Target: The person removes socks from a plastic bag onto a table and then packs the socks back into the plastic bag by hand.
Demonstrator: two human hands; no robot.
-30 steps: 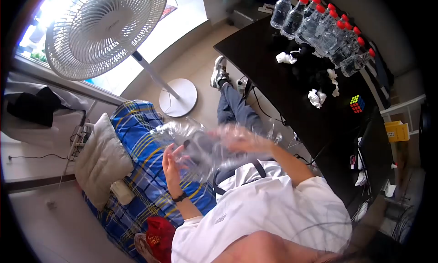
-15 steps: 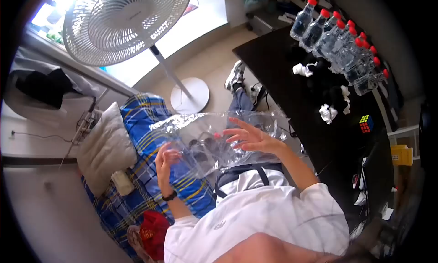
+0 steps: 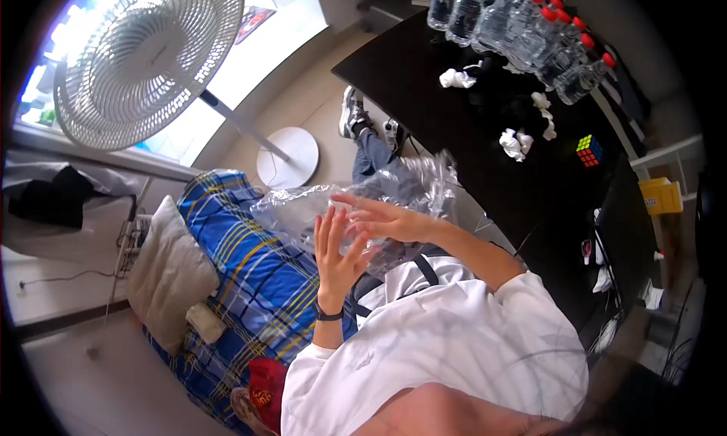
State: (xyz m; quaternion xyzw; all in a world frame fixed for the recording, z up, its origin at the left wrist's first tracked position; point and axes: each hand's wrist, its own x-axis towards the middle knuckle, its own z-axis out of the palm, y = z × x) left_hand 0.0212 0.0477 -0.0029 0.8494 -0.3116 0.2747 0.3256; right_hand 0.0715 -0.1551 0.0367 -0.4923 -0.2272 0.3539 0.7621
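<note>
A sheet or bag of clear crinkled plastic (image 3: 438, 185) lies across my lap and legs, bunched up toward the right. In front of it, my left hand (image 3: 338, 256) is raised with its fingers stretched upward and apart. My right hand (image 3: 394, 222) reaches in from the right, fingers extended to the left, close to the left fingertips. Neither hand visibly grips anything. Whether the fingers brush the plastic behind them, I cannot tell.
On the right, a dark table (image 3: 424, 80) holds several clear bottles (image 3: 496, 20) with red caps, crumpled white tissues (image 3: 516, 144) and a puzzle cube (image 3: 589, 151). A standing fan (image 3: 155, 54) is at upper left. Beside me are a blue plaid bed (image 3: 250, 277) and a pillow (image 3: 170, 273).
My hands have come together from wider apart, the left one moving right. The plastic, spread flatter before, is now more bunched to the right. The camera view has also shifted.
</note>
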